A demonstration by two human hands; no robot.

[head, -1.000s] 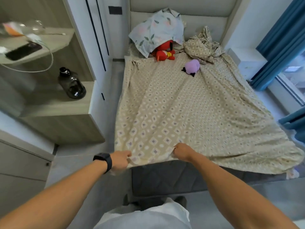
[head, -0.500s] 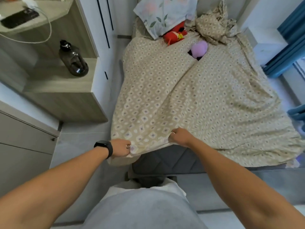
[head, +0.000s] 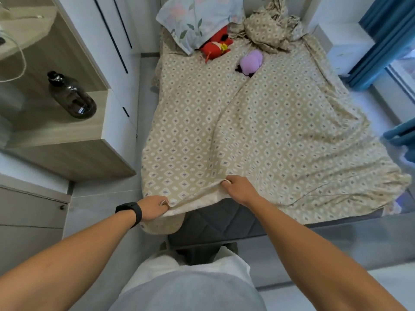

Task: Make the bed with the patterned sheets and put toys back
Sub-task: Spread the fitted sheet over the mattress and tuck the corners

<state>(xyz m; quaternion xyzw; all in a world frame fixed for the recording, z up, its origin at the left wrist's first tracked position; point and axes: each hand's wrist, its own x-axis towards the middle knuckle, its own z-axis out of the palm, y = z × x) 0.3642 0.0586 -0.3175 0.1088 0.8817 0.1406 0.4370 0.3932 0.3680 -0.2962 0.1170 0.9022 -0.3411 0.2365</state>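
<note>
A beige sheet with a diamond pattern (head: 258, 122) is spread over the bed, wrinkled, with a long fold running up its middle. My left hand (head: 152, 208) grips the sheet's near left corner at the foot of the bed. My right hand (head: 239, 188) pinches the near edge a little further right. The dark grey mattress (head: 224, 218) shows below the lifted edge. A red plush toy (head: 215, 47) and a purple plush toy (head: 250, 61) lie near the head. A floral pillow (head: 197, 19) leans at the head, beside a crumpled patterned pillowcase (head: 271, 30).
A wooden shelf unit (head: 67, 135) stands left of the bed with a dark water jug (head: 71, 96) on it. A narrow floor gap runs between shelf and bed. Blue curtains (head: 386, 41) and a window ledge lie to the right.
Both hands have kept their grip on the sheet's near edge and drawn it toward the foot. The view has tilted down, and the middle fold has grown longer.
</note>
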